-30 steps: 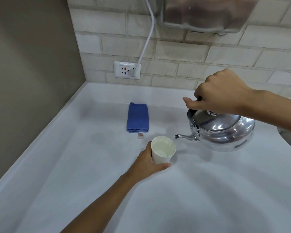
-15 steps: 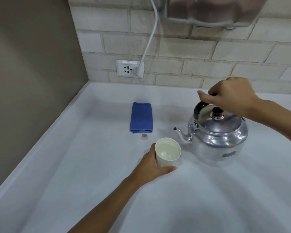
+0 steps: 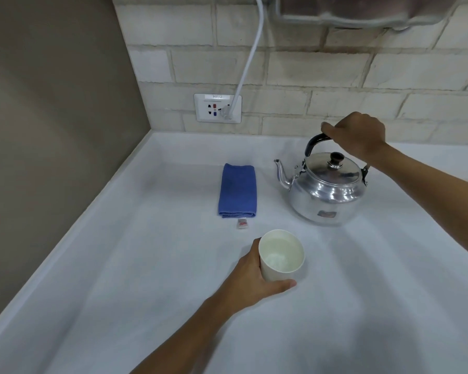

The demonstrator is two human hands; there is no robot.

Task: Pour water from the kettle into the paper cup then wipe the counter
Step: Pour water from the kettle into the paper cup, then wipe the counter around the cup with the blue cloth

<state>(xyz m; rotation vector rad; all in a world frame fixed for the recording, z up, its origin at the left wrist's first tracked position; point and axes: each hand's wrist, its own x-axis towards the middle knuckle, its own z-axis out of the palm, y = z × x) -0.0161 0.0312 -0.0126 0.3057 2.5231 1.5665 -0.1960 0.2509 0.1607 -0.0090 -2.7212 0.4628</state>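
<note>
On the white counter [image 3: 152, 306], near the middle, the left hand [image 3: 257, 276] wraps the paper cup [image 3: 281, 255], thumb along its near side, fingers hidden behind; the cup stands upright and holds water. Farther back and to the right, the metal kettle [image 3: 326, 193] sits upright on the counter, lid on, spout pointing left. The right hand [image 3: 358, 137] is closed round its black handle [image 3: 314, 143] from above. Left of the kettle, apart from it, a folded blue cloth [image 3: 237, 190] lies flat with a small tag at its near end. A socket [image 3: 218, 107] with a white cable [image 3: 250, 55] sits on the far brick wall
</note>
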